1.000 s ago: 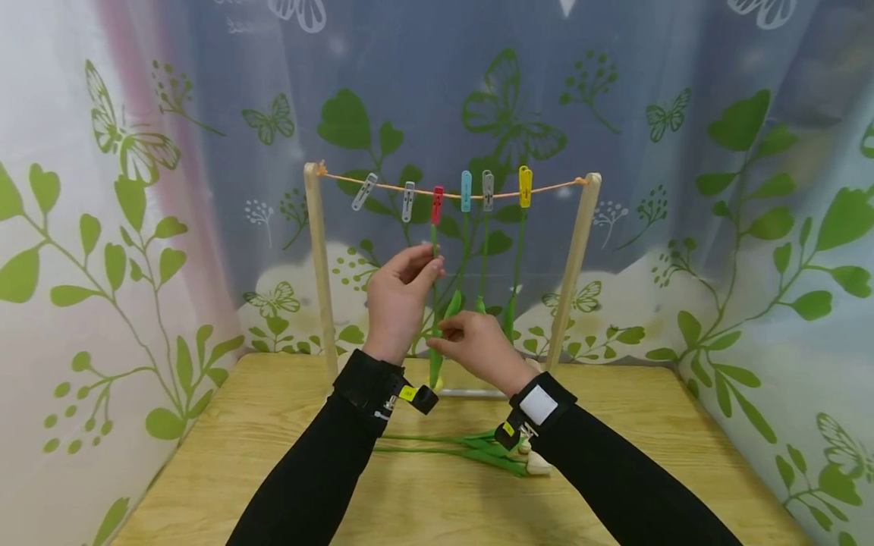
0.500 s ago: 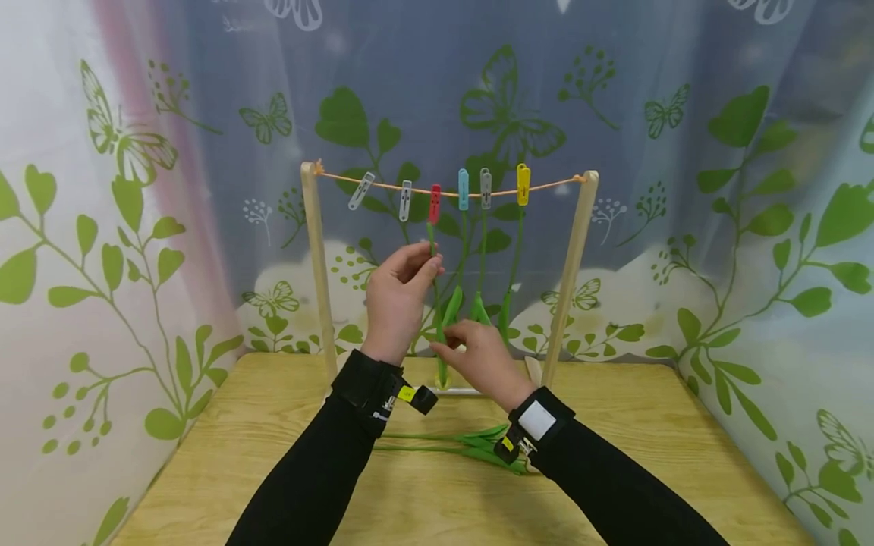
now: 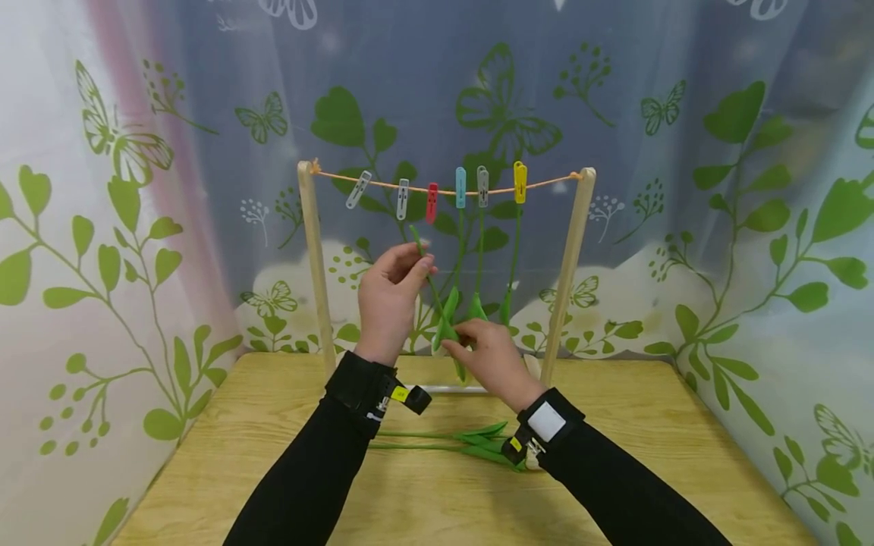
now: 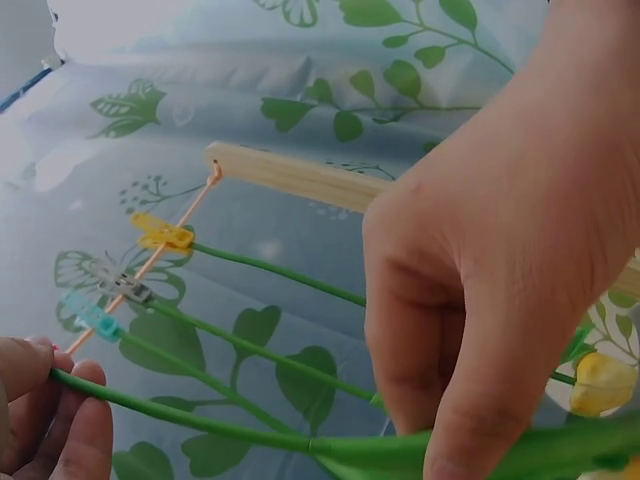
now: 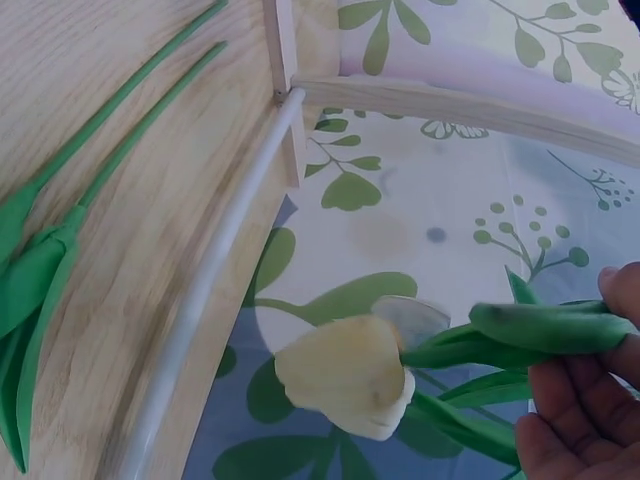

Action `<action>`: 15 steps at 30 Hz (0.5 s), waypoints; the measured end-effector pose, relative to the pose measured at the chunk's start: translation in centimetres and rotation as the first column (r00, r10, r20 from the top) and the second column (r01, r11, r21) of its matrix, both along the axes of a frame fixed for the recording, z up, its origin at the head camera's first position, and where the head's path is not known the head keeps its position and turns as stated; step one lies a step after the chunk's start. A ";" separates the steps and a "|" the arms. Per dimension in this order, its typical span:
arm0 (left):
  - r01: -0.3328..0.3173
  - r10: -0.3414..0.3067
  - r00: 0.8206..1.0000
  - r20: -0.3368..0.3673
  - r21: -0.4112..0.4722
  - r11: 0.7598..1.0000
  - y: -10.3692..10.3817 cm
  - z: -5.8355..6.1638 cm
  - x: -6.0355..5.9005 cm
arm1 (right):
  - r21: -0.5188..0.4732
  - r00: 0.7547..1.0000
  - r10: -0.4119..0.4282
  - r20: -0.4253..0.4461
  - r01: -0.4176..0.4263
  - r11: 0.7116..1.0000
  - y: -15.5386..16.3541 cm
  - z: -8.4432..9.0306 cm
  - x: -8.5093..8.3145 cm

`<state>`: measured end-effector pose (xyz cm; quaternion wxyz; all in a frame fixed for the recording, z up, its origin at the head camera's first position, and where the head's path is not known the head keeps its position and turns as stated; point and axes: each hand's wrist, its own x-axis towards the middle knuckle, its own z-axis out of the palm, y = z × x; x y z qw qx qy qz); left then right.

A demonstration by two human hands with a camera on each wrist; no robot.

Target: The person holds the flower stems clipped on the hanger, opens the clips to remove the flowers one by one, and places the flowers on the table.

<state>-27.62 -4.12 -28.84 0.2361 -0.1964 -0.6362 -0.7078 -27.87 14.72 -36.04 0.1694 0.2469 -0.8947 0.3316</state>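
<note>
My left hand [image 3: 389,299] pinches the thin green stem [image 4: 190,410] of an artificial tulip near its upper end. Lower down, my right hand [image 3: 498,364] grips the same tulip by its green leaves [image 5: 550,328]. The pale yellow bloom [image 5: 345,375] hangs downward, and the stem leans with its free tip to the left. Just above that tip a red clothespin [image 3: 432,202] hangs on the orange string, apart from the stem. Light blue [image 3: 460,187], grey [image 3: 482,182] and yellow [image 3: 520,182] clothespins each hold another upside-down tulip.
Two grey clothespins [image 3: 403,199] hang at the string's left. Wooden posts [image 3: 568,280] carry the string, with a white rod [image 5: 215,280] low between them. More tulips [image 3: 437,446] lie on the wooden table [image 3: 225,470] in front. A patterned curtain surrounds the table.
The stem's upper end, earlier at the red clothespin, has come away from it and tilted left. Lower down, the tulip has swung right with my right hand. My left hand has shifted slightly left.
</note>
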 end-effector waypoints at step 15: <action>-0.021 0.020 0.999 0.033 0.023 1.000 -1.1 0.0 0.1 | 0.058 0.991 -0.034 -0.130 0.042 0.997 1.9 1.0 0.0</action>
